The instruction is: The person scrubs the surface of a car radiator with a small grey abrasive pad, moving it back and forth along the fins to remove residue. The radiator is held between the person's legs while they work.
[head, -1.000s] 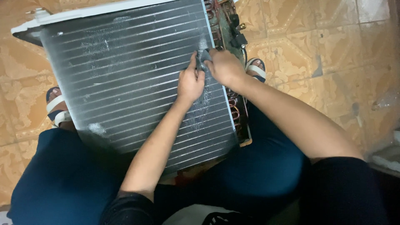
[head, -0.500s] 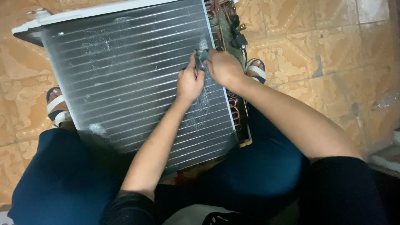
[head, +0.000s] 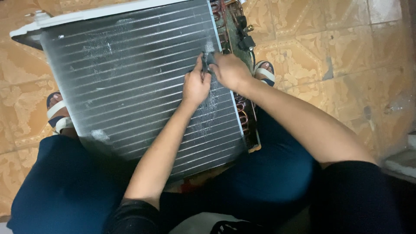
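Coil: large grey finned metal heat-exchanger coil (head: 130,82) lay tilted across the lap, filling upper left and centre of frame; whitish scuffed patches on the fins.
Frame edge: white plastic casing strip (head: 108,12) ran along the coil's top edge.
Tube end: copper U-bend tubes (head: 243,117) lined the coil's right side, upper centre down to centre.
Tool: small dark grey object (head: 207,60) pressed against the fins near the coil's upper right; kind not discernible.
Left hand (head: 195,86): rested on the fins at centre, fingers curled shut around the dark object's lower part.
Right hand (head: 232,71): just right of the left, touching it, fingers closed over the same object.
Legs: dark blue trousers (head: 65,190) under the coil, lower frame.
Feet: striped sandals (head: 56,115) at left edge and upper right of centre.
Floor: orange patterned tiles (head: 329,39).
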